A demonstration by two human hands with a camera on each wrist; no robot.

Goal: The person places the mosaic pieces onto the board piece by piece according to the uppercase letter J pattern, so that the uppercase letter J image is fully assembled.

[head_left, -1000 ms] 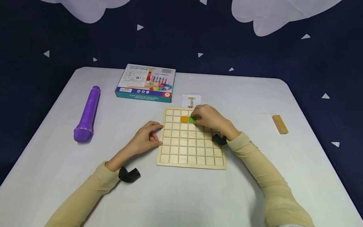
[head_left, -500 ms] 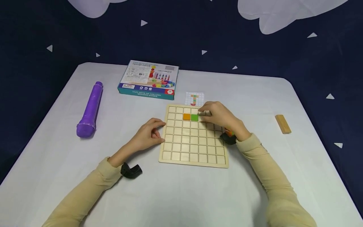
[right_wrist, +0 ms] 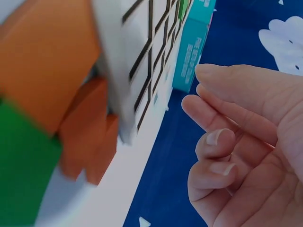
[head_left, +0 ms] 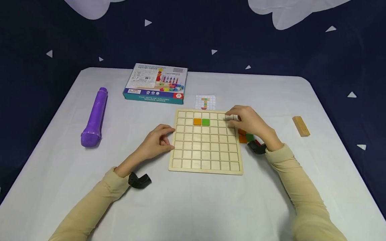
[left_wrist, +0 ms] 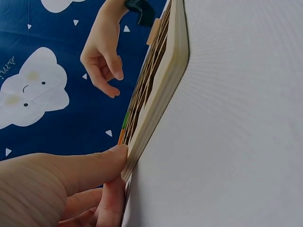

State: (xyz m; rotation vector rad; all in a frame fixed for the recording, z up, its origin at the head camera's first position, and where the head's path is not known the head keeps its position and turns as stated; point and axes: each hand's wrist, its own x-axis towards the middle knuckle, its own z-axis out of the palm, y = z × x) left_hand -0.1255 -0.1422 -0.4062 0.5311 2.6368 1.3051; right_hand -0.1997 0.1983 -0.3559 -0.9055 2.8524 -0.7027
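A square wooden grid board (head_left: 206, 170) lies on the white table. An orange tile (head_left: 197, 122) and a green tile (head_left: 205, 122) sit side by side in its second row from the far edge. Thumb and index fingertip of my left hand (head_left: 155, 143) touch the board's left edge, spread apart along it. Over the far right corner hovers my right hand (head_left: 248, 120), nothing between its thumb and index finger; the right wrist view shows its other fingers loosely curled. Loose orange tiles (right_wrist: 47, 61) and a green tile (right_wrist: 23, 165) lie beside the board, partly hidden under that hand in the head view.
Behind the board lies a small pattern card (head_left: 205, 102) with a coloured figure on a grid. A bead-set box (head_left: 155, 83) stands at the back left. A purple toy microphone (head_left: 94, 117) lies at left, a wooden block (head_left: 301, 126) at right.
My right hand has let go of the green tile, leaving it in the cell beside the orange one, and moved right, uncovering loose tiles. The left hand has stayed at the board's edge.
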